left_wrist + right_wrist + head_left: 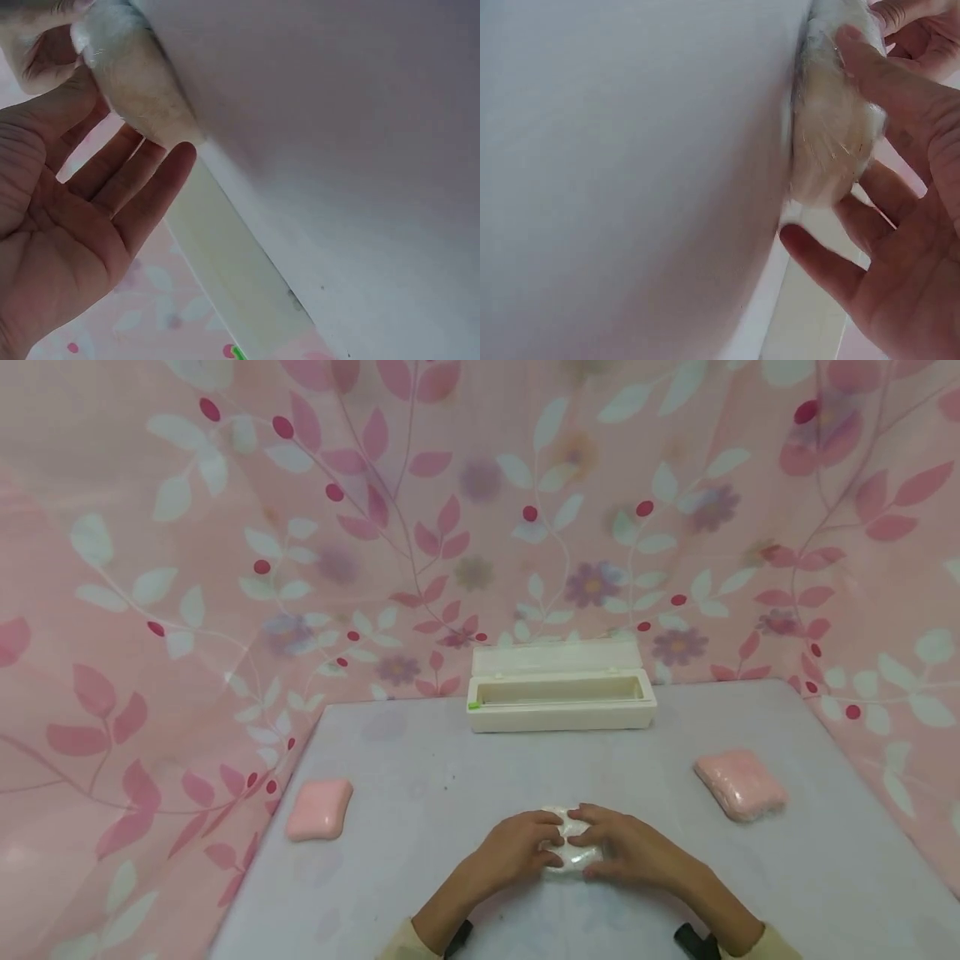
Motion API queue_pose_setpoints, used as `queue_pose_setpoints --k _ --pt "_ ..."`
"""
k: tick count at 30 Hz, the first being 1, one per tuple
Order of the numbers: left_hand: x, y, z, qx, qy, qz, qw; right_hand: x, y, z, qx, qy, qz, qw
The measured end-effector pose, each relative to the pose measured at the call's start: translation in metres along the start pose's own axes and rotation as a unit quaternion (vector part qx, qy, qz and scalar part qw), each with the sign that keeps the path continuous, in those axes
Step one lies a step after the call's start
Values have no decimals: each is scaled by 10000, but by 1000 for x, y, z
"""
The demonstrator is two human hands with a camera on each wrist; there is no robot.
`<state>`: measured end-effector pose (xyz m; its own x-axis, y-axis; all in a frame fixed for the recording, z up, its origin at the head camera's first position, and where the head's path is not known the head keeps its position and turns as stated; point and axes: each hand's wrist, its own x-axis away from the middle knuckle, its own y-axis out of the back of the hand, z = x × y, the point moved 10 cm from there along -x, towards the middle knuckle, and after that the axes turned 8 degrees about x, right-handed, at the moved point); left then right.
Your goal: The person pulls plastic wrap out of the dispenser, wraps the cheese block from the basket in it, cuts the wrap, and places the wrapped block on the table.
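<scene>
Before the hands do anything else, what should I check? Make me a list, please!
1. White wrapped block held: ok, left hand and right hand hold it from opposite sides.
2. Lid of the cream box up: ok, the box is open.
3. Left pink block and right pink block out of the way: ok, both lie apart from the hands.
4. Hands free to grab something else: not ok, they're both busy.
5. White block smooth underneath: cannot tell, hidden.

3 blks (574,858) (320,810) (742,783), 1 bx (562,719), 2 hnds (516,846) (636,850)
</scene>
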<state>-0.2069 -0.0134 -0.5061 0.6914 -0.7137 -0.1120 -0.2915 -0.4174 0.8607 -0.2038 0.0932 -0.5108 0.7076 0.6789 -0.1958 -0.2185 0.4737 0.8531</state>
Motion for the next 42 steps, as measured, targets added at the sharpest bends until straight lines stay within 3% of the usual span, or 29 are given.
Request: queue_pose_setpoints --k 6,12,16,20,27,34,40,42 --pt "-1 6 -6 -422 -4 -82 9991 -2 6 -3 212 -104 -229 9995" --pt "5 14 -7 -781 218 -173 9966 32 50 -26 -96 -207 -821 9964" --pt "16 26 7 -835 468 -396 9946 70 85 -46 -228 -261 -1071 9936" --pt "30 35 28 -663 808 -441 9935 113 110 -71 -22 -481 -1338 9898" --pt "57 53 64 -456 1473 -540 9866 165 125 -105 -49 -1140 -1445 9829" --pt "72 60 79 -304 1844 -565 9808 179 123 -122 -203 -1346 -1518 9790" --pt "75 58 79 -335 1774 -617 9816 175 120 -122 177 -1630 -1215 9790" --pt "76 58 80 -327 1765 -625 9818 172 120 -114 315 -1502 -1172 9812"
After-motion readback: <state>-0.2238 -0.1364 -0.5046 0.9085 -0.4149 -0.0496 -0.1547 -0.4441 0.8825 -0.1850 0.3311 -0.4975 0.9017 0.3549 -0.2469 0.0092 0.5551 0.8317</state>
